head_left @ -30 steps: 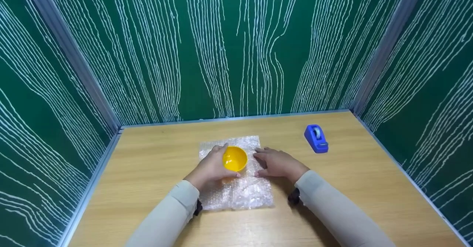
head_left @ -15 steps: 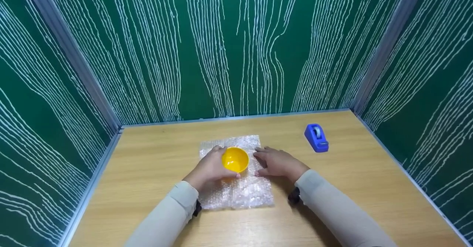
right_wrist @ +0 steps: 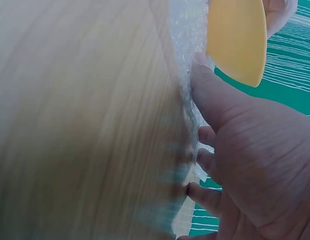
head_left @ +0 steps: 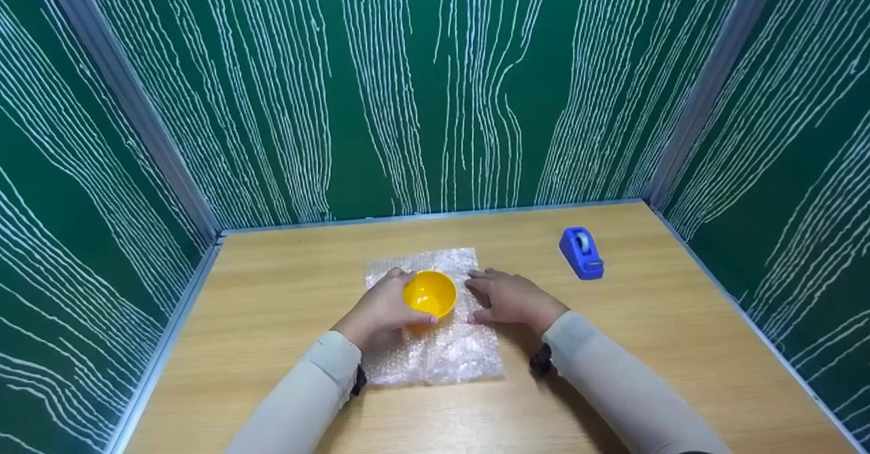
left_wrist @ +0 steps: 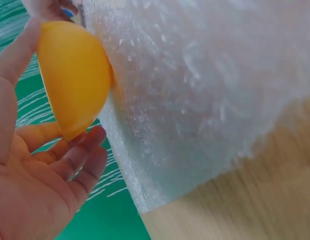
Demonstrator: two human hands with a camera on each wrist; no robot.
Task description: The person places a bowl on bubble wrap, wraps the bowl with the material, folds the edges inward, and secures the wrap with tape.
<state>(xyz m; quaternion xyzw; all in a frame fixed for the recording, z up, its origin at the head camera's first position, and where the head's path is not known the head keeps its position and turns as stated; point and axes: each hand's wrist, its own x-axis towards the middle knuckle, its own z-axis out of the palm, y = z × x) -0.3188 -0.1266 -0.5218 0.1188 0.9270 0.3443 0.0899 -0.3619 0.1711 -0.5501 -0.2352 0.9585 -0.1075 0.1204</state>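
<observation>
A small yellow bowl [head_left: 431,294] stands upright on a sheet of clear bubble wrap [head_left: 448,355]. My left hand [head_left: 386,306] grips the bowl from the left, its thumb on the near side of the rim and its fingers round the far side. In the left wrist view, that hand [left_wrist: 40,175] spans the bowl [left_wrist: 75,75] from rim to rim. On the right edge of the wrap rests my right hand [head_left: 510,299], fingers spread and holding nothing. The right wrist view has its thumb [right_wrist: 207,85] on the wrap close to the bowl.
A blue tape dispenser [head_left: 582,253] with a roll in it stands at the back right of the wooden table [head_left: 292,270]. Green panels [head_left: 435,100] with wavy white lines enclose the table at the back and both sides.
The bowl first shifts slightly right, then slightly back left with my left hand round it. My right hand stays in place on the wrap's edge.
</observation>
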